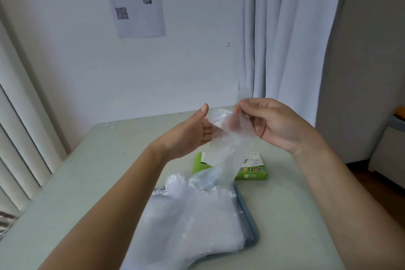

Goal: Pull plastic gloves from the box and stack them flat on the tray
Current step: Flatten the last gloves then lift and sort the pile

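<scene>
Here, at frame centre, the right hand pinches a clear, crinkled glove; the left hand, open-palmed, touches it.

- The box is partly hidden behind the hanging glove; its print is too small to read.
- The tray shows only its right rim; the glove pile covers the rest, and the pile runs off the bottom edge.
- The left hand has its fingertips veiled by the glove.
- The paper on the wall is blurred and cut by the top edge.
</scene>
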`<action>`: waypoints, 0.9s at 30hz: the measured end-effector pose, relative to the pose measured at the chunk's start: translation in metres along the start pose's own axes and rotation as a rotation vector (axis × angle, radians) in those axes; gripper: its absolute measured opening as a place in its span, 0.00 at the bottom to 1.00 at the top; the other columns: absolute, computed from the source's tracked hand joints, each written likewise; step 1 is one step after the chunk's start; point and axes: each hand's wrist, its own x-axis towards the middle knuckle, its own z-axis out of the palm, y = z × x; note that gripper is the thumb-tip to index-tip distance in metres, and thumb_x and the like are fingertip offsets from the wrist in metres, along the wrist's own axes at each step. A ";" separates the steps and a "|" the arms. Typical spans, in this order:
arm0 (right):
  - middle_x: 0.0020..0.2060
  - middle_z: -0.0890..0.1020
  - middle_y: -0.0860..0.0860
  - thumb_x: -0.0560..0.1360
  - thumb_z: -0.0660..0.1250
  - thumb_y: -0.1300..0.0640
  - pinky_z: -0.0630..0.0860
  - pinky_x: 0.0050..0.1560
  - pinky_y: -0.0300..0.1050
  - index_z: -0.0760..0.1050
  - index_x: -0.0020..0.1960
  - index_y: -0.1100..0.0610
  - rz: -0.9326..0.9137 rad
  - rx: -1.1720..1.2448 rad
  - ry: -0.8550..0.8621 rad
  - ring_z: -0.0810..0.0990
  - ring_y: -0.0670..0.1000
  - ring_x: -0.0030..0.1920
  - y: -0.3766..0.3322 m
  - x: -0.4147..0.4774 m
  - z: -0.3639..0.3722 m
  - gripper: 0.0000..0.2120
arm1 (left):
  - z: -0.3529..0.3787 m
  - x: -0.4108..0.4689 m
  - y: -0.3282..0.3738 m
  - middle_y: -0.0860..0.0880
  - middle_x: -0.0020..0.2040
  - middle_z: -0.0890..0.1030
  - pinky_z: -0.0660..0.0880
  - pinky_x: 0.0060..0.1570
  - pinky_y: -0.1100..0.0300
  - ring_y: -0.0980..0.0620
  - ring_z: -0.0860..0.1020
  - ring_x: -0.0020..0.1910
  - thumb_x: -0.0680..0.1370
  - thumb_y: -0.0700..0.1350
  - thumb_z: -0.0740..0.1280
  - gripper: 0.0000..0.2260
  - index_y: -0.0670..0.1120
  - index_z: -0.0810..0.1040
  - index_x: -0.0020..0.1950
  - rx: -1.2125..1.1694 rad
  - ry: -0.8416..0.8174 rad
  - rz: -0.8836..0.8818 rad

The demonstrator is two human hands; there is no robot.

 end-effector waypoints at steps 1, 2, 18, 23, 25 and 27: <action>0.32 0.82 0.52 0.72 0.62 0.57 0.78 0.36 0.36 0.81 0.36 0.58 0.017 0.032 -0.019 0.81 0.46 0.33 0.000 0.000 0.003 0.12 | 0.003 -0.007 0.005 0.48 0.60 0.81 0.65 0.70 0.55 0.50 0.77 0.63 0.75 0.68 0.55 0.28 0.49 0.80 0.59 0.038 -0.068 0.002; 0.31 0.80 0.51 0.72 0.61 0.57 0.77 0.35 0.35 0.81 0.35 0.58 0.033 0.054 -0.038 0.80 0.45 0.32 0.000 0.001 0.006 0.12 | 0.006 -0.014 0.008 0.48 0.60 0.81 0.65 0.70 0.55 0.50 0.76 0.64 0.73 0.70 0.60 0.29 0.49 0.80 0.59 0.100 -0.103 0.009; 0.48 0.82 0.59 0.81 0.55 0.54 0.81 0.47 0.45 0.77 0.55 0.66 0.487 0.670 0.276 0.83 0.55 0.46 0.085 -0.018 0.038 0.19 | 0.031 -0.090 0.031 0.48 0.32 0.79 0.67 0.26 0.68 0.57 0.75 0.27 0.74 0.41 0.67 0.07 0.43 0.79 0.37 -0.224 0.197 -0.067; 0.60 0.75 0.71 0.77 0.55 0.34 0.82 0.39 0.57 0.70 0.63 0.76 0.591 0.931 0.263 0.82 0.68 0.49 0.113 -0.065 0.080 0.43 | 0.026 -0.098 0.038 0.36 0.43 0.82 0.81 0.38 0.54 0.45 0.83 0.41 0.80 0.38 0.59 0.12 0.32 0.79 0.47 -0.919 0.390 -0.018; 0.59 0.76 0.72 0.71 0.59 0.29 0.81 0.46 0.59 0.71 0.61 0.77 0.587 0.980 0.238 0.80 0.68 0.54 0.112 -0.073 0.097 0.48 | 0.022 -0.098 0.032 0.32 0.48 0.79 0.81 0.39 0.53 0.42 0.81 0.47 0.82 0.38 0.56 0.11 0.33 0.74 0.47 -1.043 0.460 0.030; 0.58 0.77 0.70 0.65 0.63 0.28 0.78 0.54 0.60 0.75 0.57 0.76 0.549 0.970 0.207 0.78 0.67 0.59 0.105 -0.074 0.111 0.49 | 0.025 -0.097 0.024 0.35 0.46 0.79 0.82 0.39 0.53 0.41 0.81 0.45 0.82 0.38 0.55 0.11 0.37 0.70 0.42 -1.036 0.565 0.081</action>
